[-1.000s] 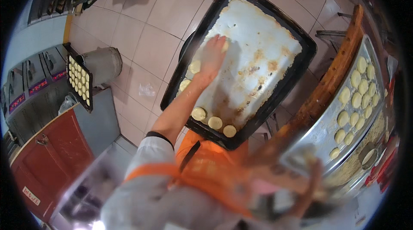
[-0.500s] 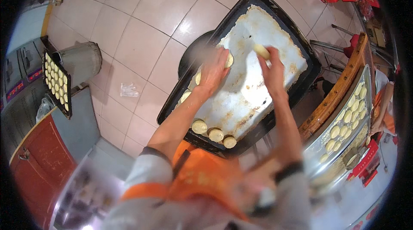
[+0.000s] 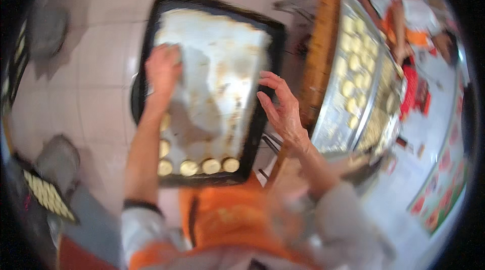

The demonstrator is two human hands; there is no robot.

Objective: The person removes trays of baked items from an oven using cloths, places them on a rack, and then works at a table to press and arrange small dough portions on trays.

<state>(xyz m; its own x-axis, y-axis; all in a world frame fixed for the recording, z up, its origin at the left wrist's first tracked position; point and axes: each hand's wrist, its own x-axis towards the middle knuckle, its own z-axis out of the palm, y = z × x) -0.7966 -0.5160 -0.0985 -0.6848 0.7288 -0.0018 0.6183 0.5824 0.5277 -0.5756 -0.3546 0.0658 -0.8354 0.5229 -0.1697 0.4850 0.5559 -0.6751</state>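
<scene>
So the person's left hand (image 3: pixel 164 70) is up at the left side of a big black tray (image 3: pixel 275 50), fingers bent and pointing down. It's pretty smeared with motion blur, so I honestly can't tell whether there's anything in its grip. The right hand (image 3: pixel 284 110) is way easier to read: thumb and fingers spread well apart, nothing between them, fingertips over the tray's right rim.

As for the dough rounds (image 3: pixel 211 166), four sit in a row along the near edge of the black tray, and a couple more run up its left side, right next to the left forearm. The middle is bare metal with brown stains.

Off to the right, past a wood rail (image 3: pixel 321 42), a steel tray (image 3: pixel 328 136) has a whole bunch of pale rounds (image 3: pixel 348 88) on it. A co-worker (image 3: pixel 417 19) in orange and white is at its far side. Lower left, there's a smaller dark tray (image 3: pixel 72 216) full of rounds near a grey bin (image 3: pixel 58 161).
</scene>
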